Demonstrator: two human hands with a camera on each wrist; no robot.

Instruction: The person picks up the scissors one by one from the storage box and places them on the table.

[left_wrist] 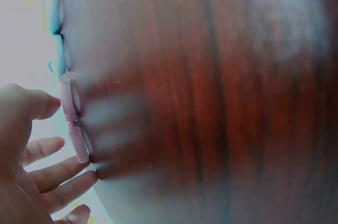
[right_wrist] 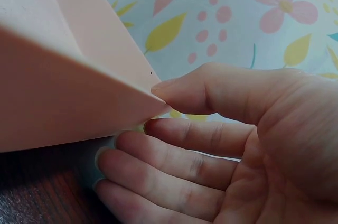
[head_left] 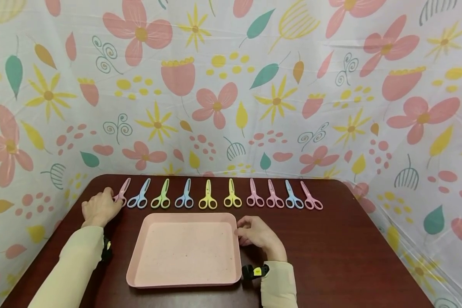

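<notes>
Several pairs of small plastic-handled scissors lie in a row along the back of the table, handles toward me. My left hand (head_left: 102,207) reaches over the leftmost pair, the pink scissors (head_left: 122,194). Its thumb and spread fingertips sit right at the pink handle loops (left_wrist: 78,142) in the left wrist view. A shallow pink tray (head_left: 186,252) lies in front of the row, with nothing in it. At its right side, my right hand (head_left: 259,235) pinches the back corner, thumb on the rim and the other fingers curved below it (right_wrist: 211,145).
Right of the pink pair come blue scissors (head_left: 139,195), green scissors (head_left: 161,195), then more blue, yellow and pink ones. The dark red-brown table (head_left: 342,252) extends right of the tray. A flowered curtain (head_left: 231,107) hangs behind the table.
</notes>
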